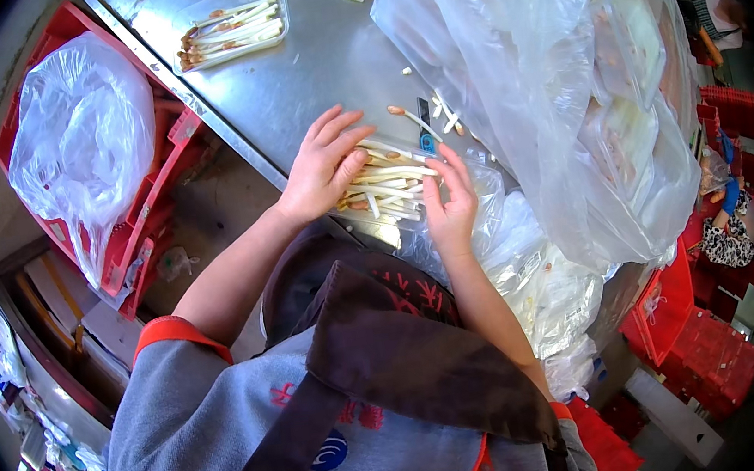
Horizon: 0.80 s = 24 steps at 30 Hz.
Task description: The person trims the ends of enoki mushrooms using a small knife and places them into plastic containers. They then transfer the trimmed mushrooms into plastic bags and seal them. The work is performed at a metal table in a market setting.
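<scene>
Pale long-stemmed mushrooms (385, 183) with small brown caps lie in a bundle at the table's near edge, between my hands. At the bundle's left side is my left hand (323, 169), open, its fingers stretched out and its thumb at the stems. My right hand (451, 204) is at the right ends, fingers and thumb apart, fingertips touching the stems. A clear plastic tray (283, 25) farther off holds another row of such mushrooms. A loose mushroom (415, 121) and several short stem pieces (447, 114) lie just beyond my right hand, beside a small dark-and-blue strip (426, 132).
A large clear plastic bag (536, 78) covers the right of the metal table (328, 50). Crumpled clear wrap (536, 282) lies beside my right forearm. Red crates (132, 249) with a plastic bag (85, 120) stand at left, more red crates (707, 356) at right. Other people (730, 228) are at far right.
</scene>
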Tool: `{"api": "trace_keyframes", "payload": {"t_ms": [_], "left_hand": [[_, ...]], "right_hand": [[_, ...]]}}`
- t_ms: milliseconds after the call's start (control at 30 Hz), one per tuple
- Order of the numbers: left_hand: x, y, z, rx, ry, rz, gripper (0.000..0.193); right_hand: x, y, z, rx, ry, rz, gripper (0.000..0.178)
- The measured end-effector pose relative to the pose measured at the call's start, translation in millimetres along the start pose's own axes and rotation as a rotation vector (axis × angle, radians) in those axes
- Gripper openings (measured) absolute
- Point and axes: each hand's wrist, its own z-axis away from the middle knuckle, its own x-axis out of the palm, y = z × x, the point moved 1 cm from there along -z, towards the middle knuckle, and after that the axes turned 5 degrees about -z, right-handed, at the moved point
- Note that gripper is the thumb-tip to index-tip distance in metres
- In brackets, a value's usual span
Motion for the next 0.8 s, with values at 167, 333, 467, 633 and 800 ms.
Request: {"api": "trace_keyframes", "payload": {"t_ms": [167,333,467,633,800], "left_hand": [[2,8,1,0.062,-0.040,-0.344,0.031],[2,16,-1,0.098,-0.053,-0.421,0.031],[3,15,-4,0.116,-0.074,-0.396,0.029],[1,12,-5,0.111,-0.064,-0.347,0.025],[0,6,-5,0.093,-0.096,-0.297,0.024]], "right_hand": [[1,4,2,-0.059,-0.036,0.025,0.026],[1,-24,1,-0.355,-0.052,0.282,0.020],[18,-28,9,-0.443,-0.208,0.390,0.020],[15,-19,7,-0.512,-0.207,0.450,0.019],[-5,-13,3,-0.533,-0.266,0.432,0.018]]}}
